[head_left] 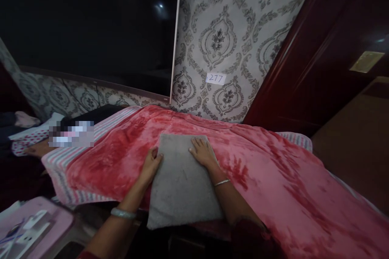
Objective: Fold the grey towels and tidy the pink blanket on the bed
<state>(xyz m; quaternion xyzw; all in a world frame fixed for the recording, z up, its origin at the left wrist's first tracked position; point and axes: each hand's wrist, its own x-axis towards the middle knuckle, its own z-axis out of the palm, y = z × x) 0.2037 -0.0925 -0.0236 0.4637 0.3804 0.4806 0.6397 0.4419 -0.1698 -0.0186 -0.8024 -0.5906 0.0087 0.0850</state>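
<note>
A flat grey cloth (184, 182), roughly rectangular with a short-pile look, lies on a red and pink plush blanket (258, 162). Its near end reaches out past the blanket's front edge. At the cloth's left edge, my left hand (152, 164) is closed, thumb on top and fingers curled at the rim. My right hand (203, 153) rests palm down near the far right corner of the cloth, fingers stretched out and slightly spread.
A striped cover (63, 158) shows under the blanket. A pink stool (57, 220) with white items stands at the lower left. Behind are a large dark screen (91, 28), patterned wallpaper (219, 40) with a paper label "277" (216, 78), and dark red wood (291, 68).
</note>
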